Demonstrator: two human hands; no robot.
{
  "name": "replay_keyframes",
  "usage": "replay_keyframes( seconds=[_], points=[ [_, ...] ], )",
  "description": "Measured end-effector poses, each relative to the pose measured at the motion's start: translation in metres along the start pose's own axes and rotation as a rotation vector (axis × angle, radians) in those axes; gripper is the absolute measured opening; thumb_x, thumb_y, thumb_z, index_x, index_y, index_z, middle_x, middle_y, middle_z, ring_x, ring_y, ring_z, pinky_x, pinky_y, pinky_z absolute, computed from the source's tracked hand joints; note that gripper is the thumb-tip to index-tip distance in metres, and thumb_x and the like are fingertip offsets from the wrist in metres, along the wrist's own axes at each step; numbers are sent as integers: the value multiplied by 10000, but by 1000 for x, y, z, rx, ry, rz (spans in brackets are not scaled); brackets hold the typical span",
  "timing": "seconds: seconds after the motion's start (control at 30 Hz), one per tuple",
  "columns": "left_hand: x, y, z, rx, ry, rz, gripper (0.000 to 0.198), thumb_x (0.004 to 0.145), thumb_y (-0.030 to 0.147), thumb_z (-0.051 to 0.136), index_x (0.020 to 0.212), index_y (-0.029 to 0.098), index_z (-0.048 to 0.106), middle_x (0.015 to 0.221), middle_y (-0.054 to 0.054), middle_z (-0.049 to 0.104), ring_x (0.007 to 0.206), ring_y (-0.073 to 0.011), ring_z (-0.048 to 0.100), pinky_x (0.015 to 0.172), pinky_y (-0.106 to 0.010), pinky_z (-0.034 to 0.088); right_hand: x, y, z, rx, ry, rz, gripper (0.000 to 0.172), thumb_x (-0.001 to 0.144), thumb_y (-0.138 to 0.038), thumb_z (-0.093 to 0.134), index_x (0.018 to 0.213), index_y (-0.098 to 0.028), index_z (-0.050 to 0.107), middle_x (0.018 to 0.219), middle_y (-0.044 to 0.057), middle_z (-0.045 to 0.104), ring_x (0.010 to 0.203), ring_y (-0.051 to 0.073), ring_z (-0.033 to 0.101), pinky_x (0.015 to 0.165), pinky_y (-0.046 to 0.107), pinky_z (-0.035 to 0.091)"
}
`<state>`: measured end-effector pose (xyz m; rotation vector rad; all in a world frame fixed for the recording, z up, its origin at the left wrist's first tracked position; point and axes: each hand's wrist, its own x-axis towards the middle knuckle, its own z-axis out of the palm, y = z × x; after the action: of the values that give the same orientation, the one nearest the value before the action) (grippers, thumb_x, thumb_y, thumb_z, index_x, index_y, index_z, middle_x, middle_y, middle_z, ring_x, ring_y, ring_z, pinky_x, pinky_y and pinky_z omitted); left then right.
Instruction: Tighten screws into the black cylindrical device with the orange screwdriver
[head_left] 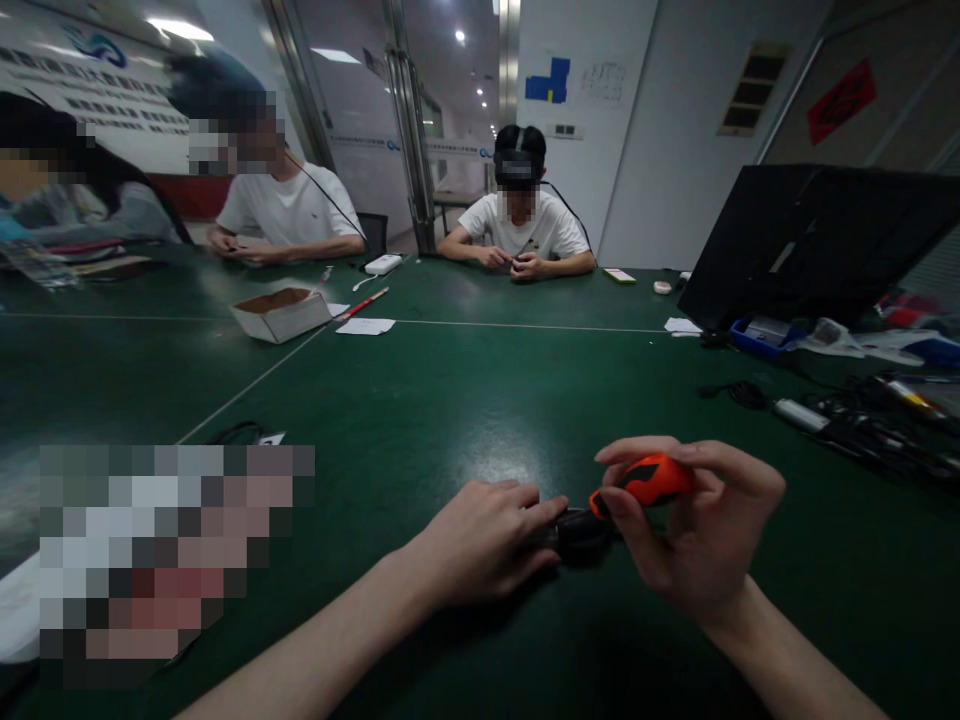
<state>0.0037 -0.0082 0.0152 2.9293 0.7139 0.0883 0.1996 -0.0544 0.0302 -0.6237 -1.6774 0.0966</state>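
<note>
Seemingly midway, completion unclear, I'm pinching an orange-and-black handle (654, 480) in my right hand (701, 548), my left hand (487, 535) holding a dark object (585, 537) between them.

We seem to be in an office, perhaps a meeting or work room. We share a big green table (465, 375) with people (536, 225) sitting around it. Near us stands a large black screen (814, 240), seen from behind, with a heap of cables (862, 425) beside it. We see a glass door (345, 110) with tall metal handles (416, 150), a lit corridor (457, 110) beyond, and a wall sign (112, 95) bearing a blue logo and rows of writing.
</note>
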Motion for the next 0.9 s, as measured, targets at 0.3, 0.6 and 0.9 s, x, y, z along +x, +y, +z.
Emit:
replay_keyframes(
  seconds=[0.3, 0.6, 0.9],
  points=[
    [0, 0, -1, 25, -28, -17, 391, 918, 341, 553, 1277, 210, 468, 970, -62, 633, 743, -212, 616, 595, -291, 471, 25, -10, -19, -250, -244, 85, 387, 847, -95, 631, 1189, -233, 516, 1142, 67, 622, 958, 159, 647, 718, 275, 577],
    [-3, -3, -5, 13, -23, -29, 367, 921, 351, 546, 1251, 206, 483, 969, -61, 641, 769, -229, 637, 608, -310, 485, 64, -13, -24, -106, -480, 164, 172, 849, -179, 662, 939, -198, 517, 918, 30, 692, 772, 125, 687, 667, 237, 569],
    [-3, -3, -7, -11, -26, -40, 386, 912, 344, 565, 1266, 203, 498, 975, -72, 640, 791, -234, 642, 622, -309, 497, 99, -11, -22, 111, -814, 278, 233, 811, -32, 562, 981, -188, 529, 1021, 49, 690, 849, 131, 669, 738, 267, 556]
  ],
)
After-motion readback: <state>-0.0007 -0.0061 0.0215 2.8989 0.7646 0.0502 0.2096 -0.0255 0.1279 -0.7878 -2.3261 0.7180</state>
